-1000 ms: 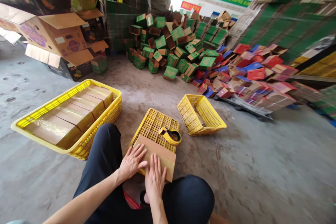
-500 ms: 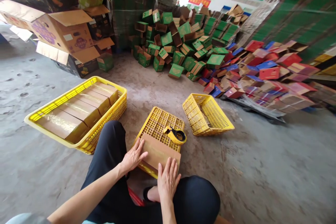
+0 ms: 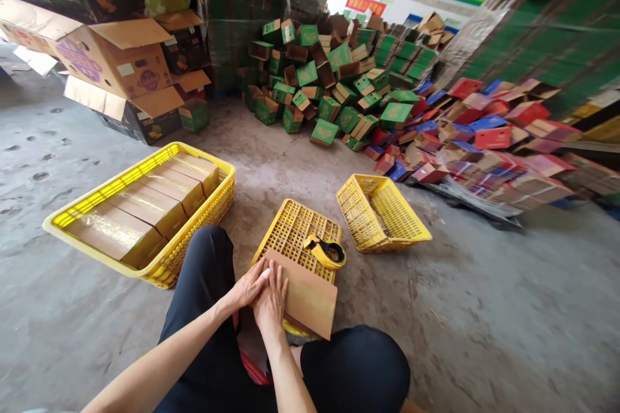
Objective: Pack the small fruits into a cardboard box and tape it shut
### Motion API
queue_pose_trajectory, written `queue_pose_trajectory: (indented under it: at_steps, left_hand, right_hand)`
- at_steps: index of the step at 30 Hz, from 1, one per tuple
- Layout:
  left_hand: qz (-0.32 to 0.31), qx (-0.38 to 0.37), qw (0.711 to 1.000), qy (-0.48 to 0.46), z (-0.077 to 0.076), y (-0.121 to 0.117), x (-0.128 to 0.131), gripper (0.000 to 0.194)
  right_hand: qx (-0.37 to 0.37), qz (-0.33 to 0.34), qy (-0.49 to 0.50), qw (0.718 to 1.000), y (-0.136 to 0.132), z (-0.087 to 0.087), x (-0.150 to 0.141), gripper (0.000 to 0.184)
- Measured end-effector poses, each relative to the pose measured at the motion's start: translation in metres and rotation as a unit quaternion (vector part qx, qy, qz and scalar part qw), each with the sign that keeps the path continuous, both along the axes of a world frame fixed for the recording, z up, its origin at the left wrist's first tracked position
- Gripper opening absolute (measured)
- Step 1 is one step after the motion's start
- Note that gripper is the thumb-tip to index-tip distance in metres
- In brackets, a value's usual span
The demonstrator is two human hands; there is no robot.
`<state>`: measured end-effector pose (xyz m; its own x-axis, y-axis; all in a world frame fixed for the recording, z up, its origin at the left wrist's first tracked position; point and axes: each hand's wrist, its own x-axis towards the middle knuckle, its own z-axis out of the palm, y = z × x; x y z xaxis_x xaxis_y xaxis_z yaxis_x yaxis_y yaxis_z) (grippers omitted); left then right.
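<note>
A brown cardboard box point(image 3: 310, 293) lies on an upturned yellow plastic crate point(image 3: 285, 222) between my knees. My left hand point(image 3: 249, 285) rests at the box's left end, fingers stretched out. Right beside it, my right hand point(image 3: 272, 297) lies flat on the left part of the box top, its fingers extended and meeting the left hand. Neither hand grasps anything. Just beyond the box, a yellow and black tape dispenser point(image 3: 327, 251) lies on the crate. The box's left edge is partly hidden under my hands.
To the left stands a long yellow basket point(image 3: 165, 274) holding several taped brown boxes point(image 3: 138, 203). A smaller yellow basket point(image 3: 397, 216) sits right of the crate. Farther back are heaps of green boxes point(image 3: 324, 131) and red and blue boxes point(image 3: 494, 137), plus stacked cartons point(image 3: 121, 68) at left.
My right hand has slid left across the box top, from its right part to beside my left hand. The left hand stays near the box's left end.
</note>
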<state>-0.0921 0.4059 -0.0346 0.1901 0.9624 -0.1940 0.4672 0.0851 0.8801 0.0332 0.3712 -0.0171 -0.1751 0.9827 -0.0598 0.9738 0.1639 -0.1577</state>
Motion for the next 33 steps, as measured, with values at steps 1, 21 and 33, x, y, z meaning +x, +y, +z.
queue_pose_trajectory:
  at_steps: [1,21,33]
  left_hand:
    - [0.009,-0.015,1.0,-0.012,0.003,0.001,-0.001,0.074]
    - [-0.074,0.16,0.975,0.136,-0.043,-0.01,0.0,0.05]
    - [-0.014,0.087,0.985,0.15,-0.034,0.004,0.014,0.06]
  right_hand:
    - [-0.005,0.006,0.002,1.0,0.002,0.001,-0.002,0.066]
    - [0.018,-0.191,-0.015,0.981,-0.043,0.006,0.123,0.068]
    - [0.1,-0.274,0.259,0.921,-0.031,-0.031,0.183,0.083]
